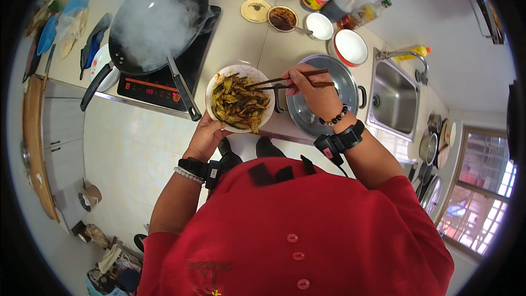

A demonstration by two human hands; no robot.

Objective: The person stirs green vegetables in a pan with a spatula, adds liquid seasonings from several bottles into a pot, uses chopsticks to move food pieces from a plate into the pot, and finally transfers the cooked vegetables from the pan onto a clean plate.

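My left hand (205, 133) grips the near left rim of a white plate (269, 111) heaped with cooked, sauce-coated food pieces (236, 105). In my right hand (310, 88) is a pair of wooden chopsticks (294, 79), their tips touching the food at the plate's right side. The plate is held over the counter's front edge. Up and to the left, a black wok (158, 20) gives off thick steam or smoke on an induction cooker (152, 92). A black-handled spatula (183, 90) rests in the wok, its handle pointing towards me.
Beneath my right hand lies a glass-lidded pot (349, 78). A sauce bowl with a spoon (282, 18), a white bowl (319, 26), a red-sided bowl (350, 47) and several bottles (337, 4) stand behind. A sink (394, 94) is at right; the wok handle (96, 86) juts out left.
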